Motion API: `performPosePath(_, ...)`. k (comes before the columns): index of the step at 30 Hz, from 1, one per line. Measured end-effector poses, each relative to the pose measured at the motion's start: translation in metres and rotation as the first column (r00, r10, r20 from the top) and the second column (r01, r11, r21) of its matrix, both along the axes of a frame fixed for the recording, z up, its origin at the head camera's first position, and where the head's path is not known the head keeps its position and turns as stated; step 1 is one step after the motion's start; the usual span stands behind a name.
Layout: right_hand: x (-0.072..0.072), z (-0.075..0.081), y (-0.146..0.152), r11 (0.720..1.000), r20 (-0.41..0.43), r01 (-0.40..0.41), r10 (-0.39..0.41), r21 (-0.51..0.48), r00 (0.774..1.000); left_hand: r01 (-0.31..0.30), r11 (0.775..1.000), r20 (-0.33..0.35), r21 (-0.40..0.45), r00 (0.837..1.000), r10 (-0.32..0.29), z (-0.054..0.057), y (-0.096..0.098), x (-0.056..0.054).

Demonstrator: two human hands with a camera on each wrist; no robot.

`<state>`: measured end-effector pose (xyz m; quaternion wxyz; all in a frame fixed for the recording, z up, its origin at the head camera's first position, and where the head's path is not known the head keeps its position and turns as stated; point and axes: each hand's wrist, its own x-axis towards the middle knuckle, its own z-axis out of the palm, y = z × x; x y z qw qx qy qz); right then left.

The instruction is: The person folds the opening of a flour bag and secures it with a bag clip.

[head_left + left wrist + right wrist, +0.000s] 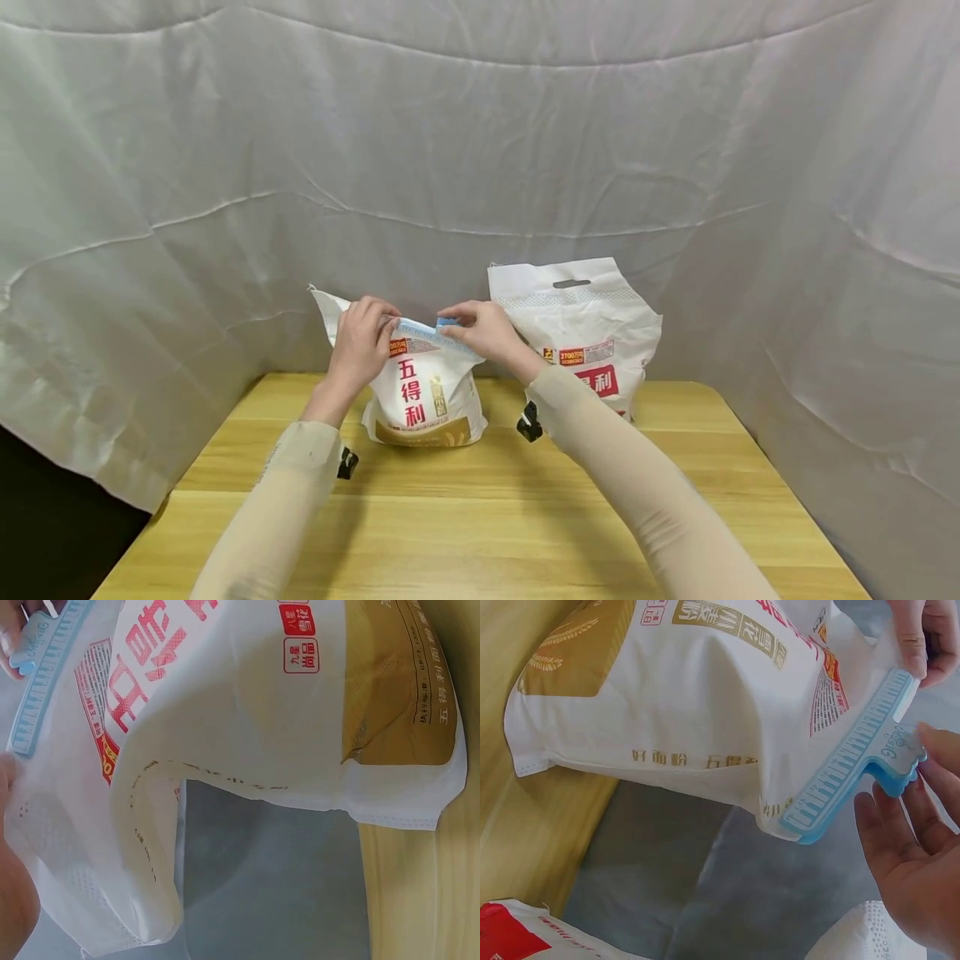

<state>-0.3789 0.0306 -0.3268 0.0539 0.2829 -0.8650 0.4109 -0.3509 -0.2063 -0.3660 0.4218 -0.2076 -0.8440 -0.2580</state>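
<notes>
A white flour bag (431, 383) with red lettering and a gold base stands on the table. Its folded top edge carries a long light-blue bag clip (844, 765) with a piano-key pattern. My right hand (487, 332) pinches the clip's handle, thumb on one side and fingers on the other, as the right wrist view shows. At the clip's opposite end my left hand (358, 342) pinches the folded bag top; the left wrist view shows only part of this hand (15, 877). One corner of the bag top sticks out to the left.
A second white flour bag (577, 325), with a cut-out handle slot, stands close behind my right forearm. Both bags are near the back of the wooden table (450, 533). A grey curtain (480, 150) hangs behind and along both sides.
</notes>
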Motion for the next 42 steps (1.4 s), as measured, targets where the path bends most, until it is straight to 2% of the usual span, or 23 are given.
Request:
performPosePath(4,0.002,-0.002,0.006,0.999,0.027,-0.021,0.022,-0.041,0.999,-0.016,1.000,-0.038,-0.015,0.999,0.015,-0.001,0.003,0.002)
performPosePath(9,0.005,-0.006,0.011,0.997,0.017,-0.032,0.034,-0.072,0.999,-0.028,0.999,-0.077,-0.024,0.997,0.026,-0.004,0.006,0.004)
performPosePath(13,0.010,-0.009,0.015,0.992,0.040,-0.027,0.032,-0.125,0.999,-0.024,1.000,-0.108,-0.005,0.994,0.024,-0.008,0.009,0.006)
performPosePath(19,0.020,-0.013,0.026,0.973,0.047,0.005,0.006,-0.230,0.999,-0.020,0.999,-0.112,0.038,0.993,0.024,-0.012,0.017,0.011)
performPosePath(26,0.032,-0.020,0.044,0.939,0.020,0.055,-0.052,-0.339,0.998,-0.022,0.994,-0.134,0.104,0.990,0.036,-0.017,0.030,0.020)
performPosePath(34,0.042,-0.030,0.069,0.892,-0.032,0.063,-0.086,-0.448,0.996,0.016,0.983,-0.171,0.184,0.985,0.016,-0.019,0.046,0.027)
performPosePath(42,0.048,-0.035,0.098,0.836,-0.021,0.119,-0.154,-0.536,0.988,0.075,0.962,-0.205,0.261,0.978,-0.021,-0.015,0.075,0.028)
